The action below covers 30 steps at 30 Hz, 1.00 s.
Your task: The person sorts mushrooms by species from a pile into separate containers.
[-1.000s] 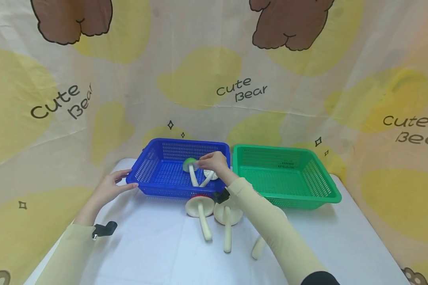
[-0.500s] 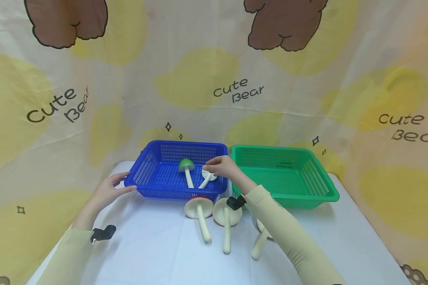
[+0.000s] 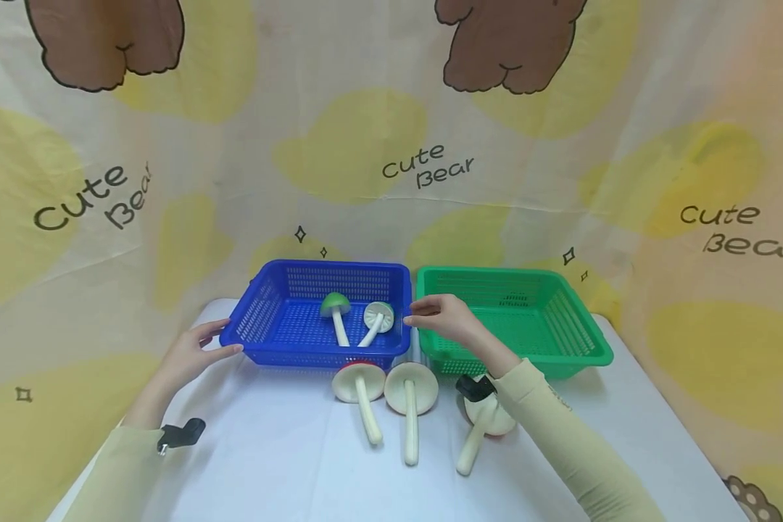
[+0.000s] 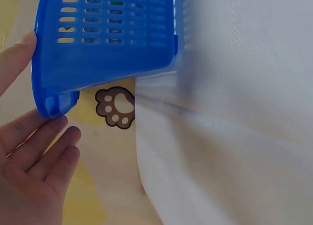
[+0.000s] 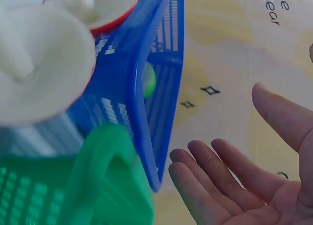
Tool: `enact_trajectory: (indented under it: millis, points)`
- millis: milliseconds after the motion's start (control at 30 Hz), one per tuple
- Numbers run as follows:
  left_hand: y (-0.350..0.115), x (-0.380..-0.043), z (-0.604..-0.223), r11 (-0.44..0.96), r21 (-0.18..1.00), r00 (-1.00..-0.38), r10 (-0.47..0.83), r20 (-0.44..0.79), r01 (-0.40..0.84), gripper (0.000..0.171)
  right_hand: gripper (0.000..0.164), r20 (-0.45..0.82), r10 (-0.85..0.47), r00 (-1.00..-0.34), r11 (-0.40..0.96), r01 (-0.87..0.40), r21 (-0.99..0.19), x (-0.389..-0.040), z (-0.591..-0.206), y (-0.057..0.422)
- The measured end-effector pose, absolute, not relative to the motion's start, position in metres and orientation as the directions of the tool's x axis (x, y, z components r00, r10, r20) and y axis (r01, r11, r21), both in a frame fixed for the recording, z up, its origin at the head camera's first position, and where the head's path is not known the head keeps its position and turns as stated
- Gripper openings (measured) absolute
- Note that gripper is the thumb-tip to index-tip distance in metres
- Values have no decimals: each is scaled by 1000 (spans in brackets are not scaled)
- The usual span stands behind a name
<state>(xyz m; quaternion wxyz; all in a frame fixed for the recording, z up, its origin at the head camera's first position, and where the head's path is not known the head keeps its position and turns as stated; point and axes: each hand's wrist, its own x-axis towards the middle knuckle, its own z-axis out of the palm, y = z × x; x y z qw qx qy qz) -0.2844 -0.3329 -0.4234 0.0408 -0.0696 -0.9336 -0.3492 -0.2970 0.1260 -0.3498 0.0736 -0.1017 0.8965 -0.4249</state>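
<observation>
Blue basket [image 3: 280, 322] on bench [image 3: 287, 449], just left of green basket [image 3: 561, 333]; holds green-capped mushroom [image 3: 335, 306] and white mushroom [image 3: 377, 319]. Left hand [image 3: 189, 355], fingers straight, touches basket's left corner. Right hand [image 3: 440, 319] empty, fingers relaxed, above the gap between baskets.

**A:** What am I wearing on my arms?

**B:** I see 2 long, close-fitting, pale beige sleeves reaching to both wrists. A small black clip-like camera mount sits at each cuff. My left hand [image 3: 185, 355] and right hand [image 3: 445, 319] are bare, without gloves.
</observation>
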Motion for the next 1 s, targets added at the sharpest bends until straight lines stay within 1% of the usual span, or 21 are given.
enact_trajectory:
  millis: [267,533,733,1000]
  points:
    - [-336,-286,-423,749,643,-987,104,126,161,80,54,-19,-282,-959,618,-166,-769,-284,-344,164]
    - [-335,-286,-422,764,628,-989,106,107,150,82,56,-5,-251,-968,633,-160,-757,-273,-347,207]
    - [-334,-285,-422,768,627,-992,97,85,129,85,59,10,-214,-977,670,-154,-726,-263,-352,243]
    - [-333,-284,-423,761,631,-989,103,107,148,83,64,12,-179,-984,720,-139,-680,-250,-356,286]
